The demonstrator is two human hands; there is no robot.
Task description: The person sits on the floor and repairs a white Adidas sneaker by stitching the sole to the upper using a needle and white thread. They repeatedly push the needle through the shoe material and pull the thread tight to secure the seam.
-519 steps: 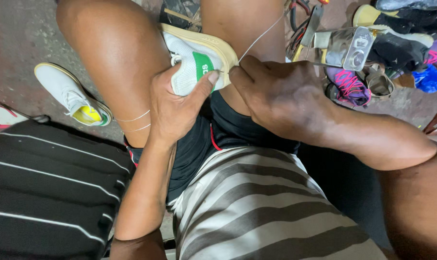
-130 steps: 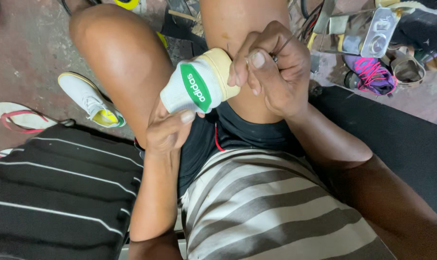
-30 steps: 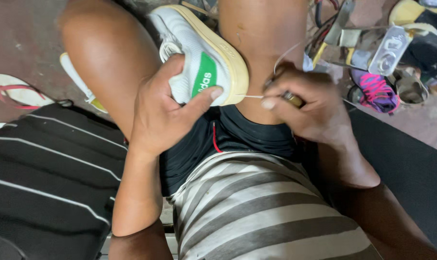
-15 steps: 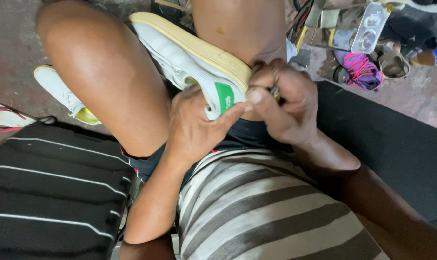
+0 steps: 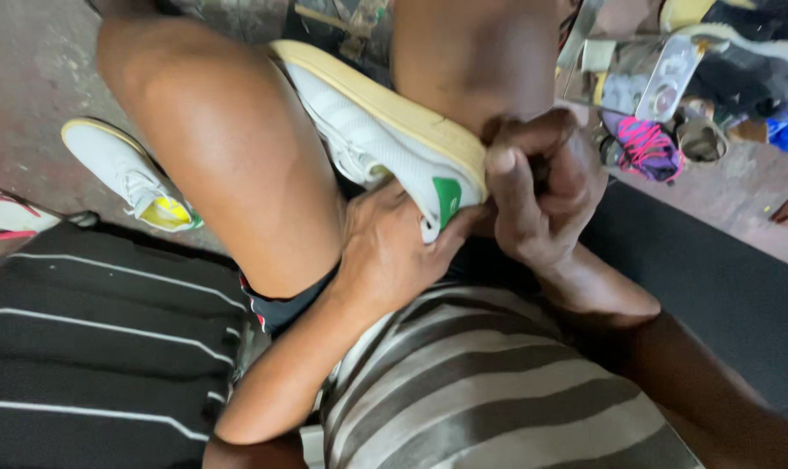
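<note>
White leather sneaker (image 5: 372, 143) had tipped flatter between the knees, left hand (image 5: 385, 256) gripping its heel, right hand (image 5: 542, 187) clenched tight against the heel's sole edge.

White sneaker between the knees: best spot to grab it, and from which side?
Grip the heel end of the white sneaker, coming from the body side. The toe is wedged away between the thighs; only the heel with its green tab sticks out. The left hand cups it there now, the right hand beside it at the sole edge.
</note>
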